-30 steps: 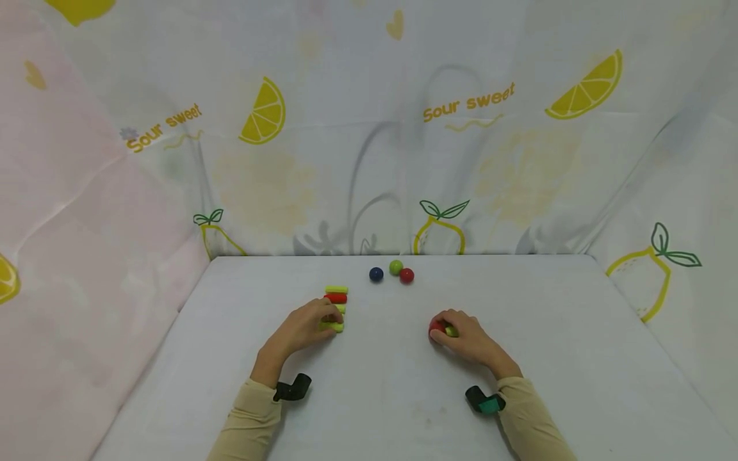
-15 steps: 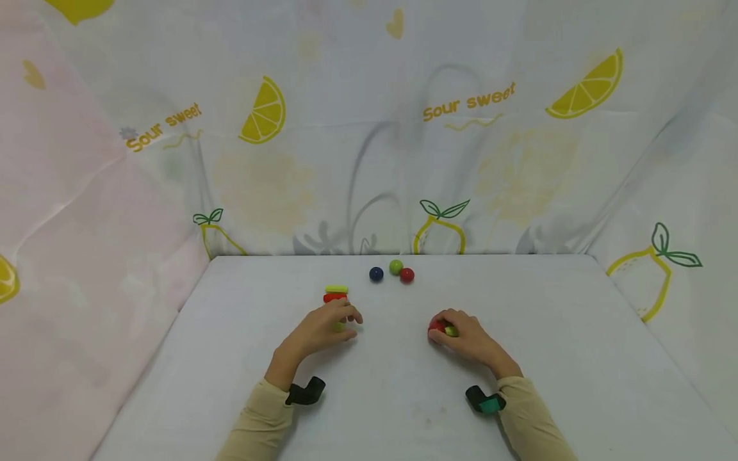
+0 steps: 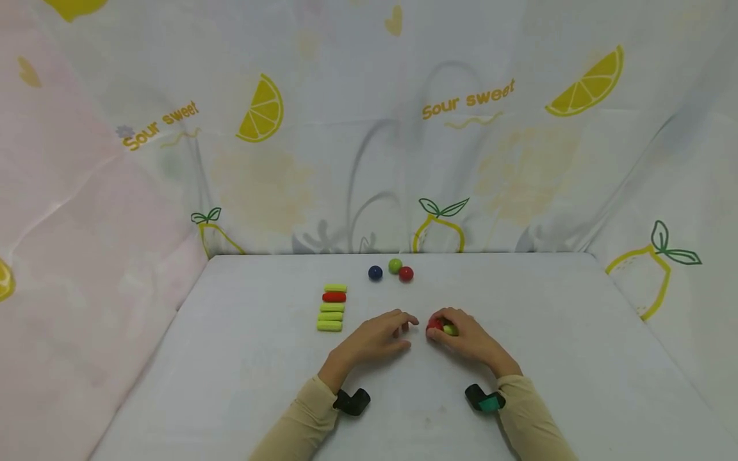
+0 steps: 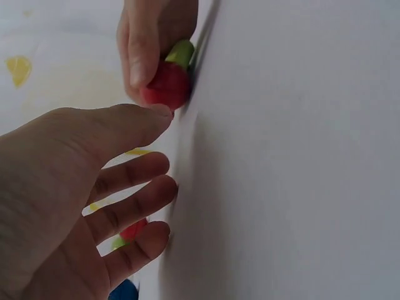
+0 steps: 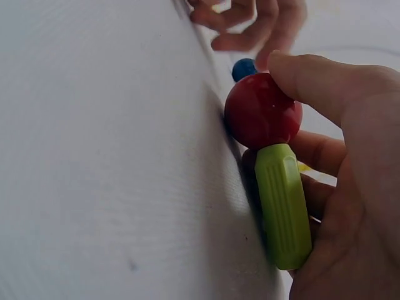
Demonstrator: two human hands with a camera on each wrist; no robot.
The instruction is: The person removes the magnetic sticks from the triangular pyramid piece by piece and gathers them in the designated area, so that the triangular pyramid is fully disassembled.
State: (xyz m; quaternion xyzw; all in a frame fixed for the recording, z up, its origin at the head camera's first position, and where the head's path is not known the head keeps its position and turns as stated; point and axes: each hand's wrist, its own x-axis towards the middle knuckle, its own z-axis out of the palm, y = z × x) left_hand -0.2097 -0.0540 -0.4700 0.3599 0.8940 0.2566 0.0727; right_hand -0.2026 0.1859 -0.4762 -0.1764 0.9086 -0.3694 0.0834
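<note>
My right hand (image 3: 469, 336) pinches a glossy red ball (image 5: 262, 111) between thumb and fingers, low at the tabletop. A ribbed yellow-green rod (image 5: 283, 206) sits end-on against that ball and lies along the palm. Just to the left, my left hand (image 3: 377, 339) hovers with fingers spread and nothing between them; its thumb tip overlaps the red ball in the left wrist view. Further left lies a column of short rods: a red rod (image 3: 334, 298) among several yellow-green rods (image 3: 330, 316).
Toward the back of the white table (image 3: 548, 320) sit a dark blue ball (image 3: 375, 273), a green ball (image 3: 394, 266) and another red ball (image 3: 406, 274). Behind the table's far edge hangs a lemon-print cloth (image 3: 346, 160).
My left hand has come away from the rod column and moved right, close to the right hand, uncovering the rods. The right hand stays in place, holding the ball with its rod.
</note>
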